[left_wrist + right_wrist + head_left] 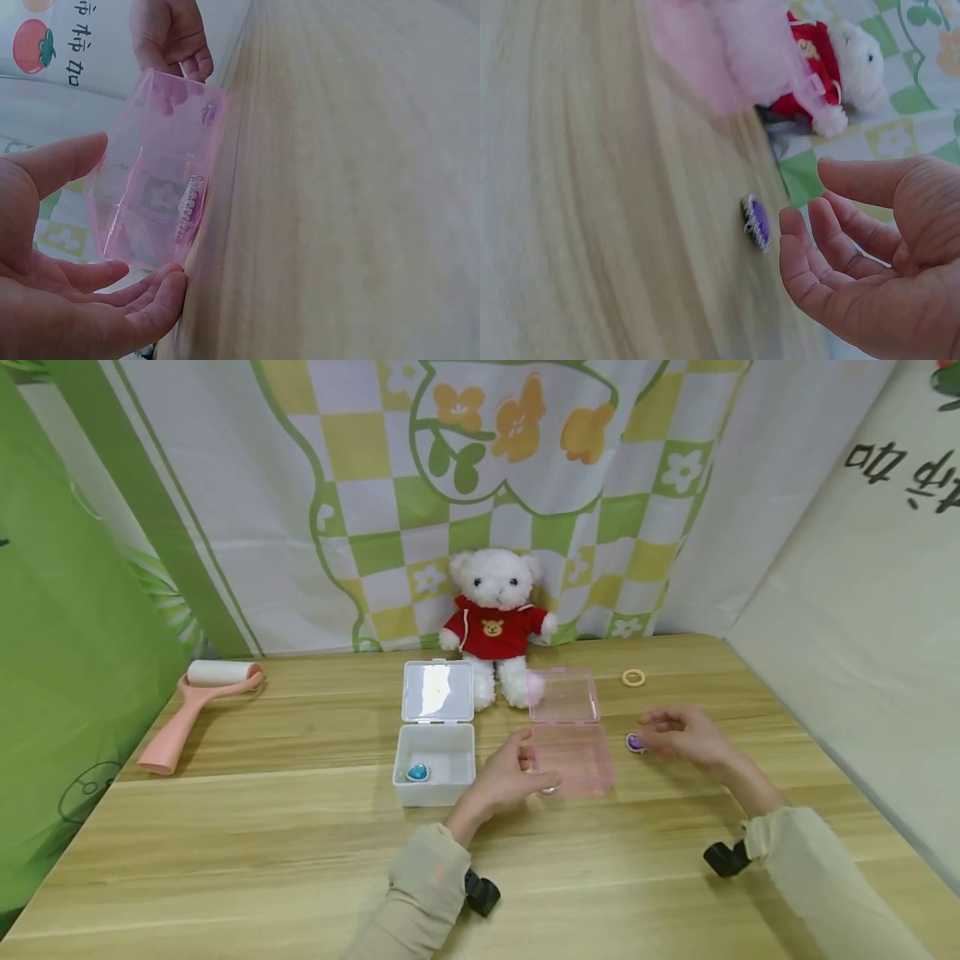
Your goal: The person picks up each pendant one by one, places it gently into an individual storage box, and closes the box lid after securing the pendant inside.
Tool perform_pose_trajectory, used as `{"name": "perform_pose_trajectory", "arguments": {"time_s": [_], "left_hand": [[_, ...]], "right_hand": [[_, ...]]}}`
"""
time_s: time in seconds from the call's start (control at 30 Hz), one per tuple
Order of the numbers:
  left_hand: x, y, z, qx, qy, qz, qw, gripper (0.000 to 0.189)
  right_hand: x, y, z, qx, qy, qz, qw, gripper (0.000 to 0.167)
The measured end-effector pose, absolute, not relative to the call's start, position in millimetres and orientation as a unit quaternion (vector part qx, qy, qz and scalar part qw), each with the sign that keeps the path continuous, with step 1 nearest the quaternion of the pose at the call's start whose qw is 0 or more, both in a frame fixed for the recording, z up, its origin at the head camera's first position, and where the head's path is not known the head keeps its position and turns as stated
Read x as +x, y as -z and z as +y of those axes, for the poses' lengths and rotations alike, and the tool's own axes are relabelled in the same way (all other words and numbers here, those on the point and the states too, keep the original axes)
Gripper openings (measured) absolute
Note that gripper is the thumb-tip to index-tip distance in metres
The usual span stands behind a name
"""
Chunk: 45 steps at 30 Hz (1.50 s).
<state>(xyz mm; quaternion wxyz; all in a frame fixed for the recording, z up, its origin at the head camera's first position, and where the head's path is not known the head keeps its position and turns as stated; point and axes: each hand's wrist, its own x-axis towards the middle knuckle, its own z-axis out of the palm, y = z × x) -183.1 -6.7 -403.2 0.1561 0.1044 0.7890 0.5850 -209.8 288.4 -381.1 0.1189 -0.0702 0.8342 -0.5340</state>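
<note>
Gem (759,223), purple, silver-beaded at the rim, lying on the wood-grained table (300,860) between the clear pink box (577,760) and the table's right edge; partly covered in the head view by fingertips of the right hand (693,743). Right hand with fingers loosely bent, thumb well away from them, gripping nothing, just beside the gem. Left hand (506,781) spread wide about the near left corner of the pink box, thumb and fingers far apart; exact contact hard to make out.

Inside the pink box, 1 silver-edged jewel (187,208), seen only through thin tinted plastic, face colour uncertain. In the right wrist view, box blurred and cut off by the top edge.

Left of it, milky white box (437,794), squared, lid tilted back with bright glare; in it, 1 blue gem (417,772), faceted. Toward the table's back right corner, smooth pale ring (624,678). At the back edge, fluffy white bear (495,618) in red fabric, 1 foot partly veiled by the pink lid. Near the table's left edge, pink-handled roller (176,727), white cylinder. Both forearms cut off at the bottom, in loose beige sleeves.
</note>
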Motion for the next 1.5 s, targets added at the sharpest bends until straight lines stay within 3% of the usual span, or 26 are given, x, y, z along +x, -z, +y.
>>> {"name": "perform_pose_trajectory", "arguments": {"time_s": [0.43,0.87,1.5], "left_hand": [[-183.4,404.2,-6.5,0.101,-0.588,0.786,0.163,0.084],[-185.0,405.8,-6.1,0.101,-0.590,0.785,0.160,0.083],[-184.7,404.9,-6.3,0.105,-0.593,0.783,0.155,0.082]], "right_hand": [[-216.7,397.2,297.8,-0.036,0.549,0.827,0.120,0.050],[-218.6,408.0,287.7,-0.033,0.422,0.905,0.047,0.049],[-217.6,408.4,281.3,-0.031,0.368,0.928,0.041,0.044]]}}
